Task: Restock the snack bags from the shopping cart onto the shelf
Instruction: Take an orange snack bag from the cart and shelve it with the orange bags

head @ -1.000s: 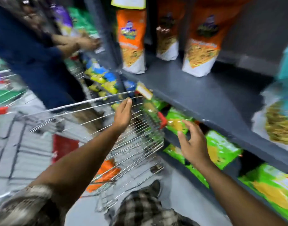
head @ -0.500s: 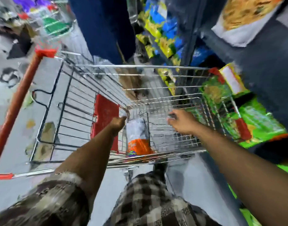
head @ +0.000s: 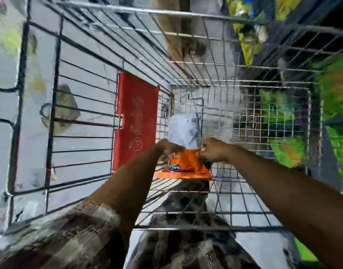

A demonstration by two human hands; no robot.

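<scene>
We looked straight down into a wire shopping cart [head: 215, 61], and we place everything by it. Beneath its mesh lay a pale grey floor [head: 85, 78], blotched and smeared by blur. Beyond the cart's far right side stood the shelf [head: 337, 105], where green and yellow packets showed only as bright streaks; none of their print could be read. On the cart's left wall hung a red plastic flap [head: 135, 121] with faint embossed markings we could not make out.

Inside the cart, at its near end, lay a single snack bag [head: 184, 152], orange in its near half and white in its far half. A small blue and green logo sat on the orange part, upside down to us; the letters seemed to begin "BAL", but we would not swear to it. We could make out nothing else in the basket.

Our left hand [head: 167, 147] gripped the bag's left edge and our right hand [head: 213, 149] its right edge, both closed on it with the bag between them. A checked sleeve [head: 85, 230] covered the left forearm; the right arm was bare.
</scene>
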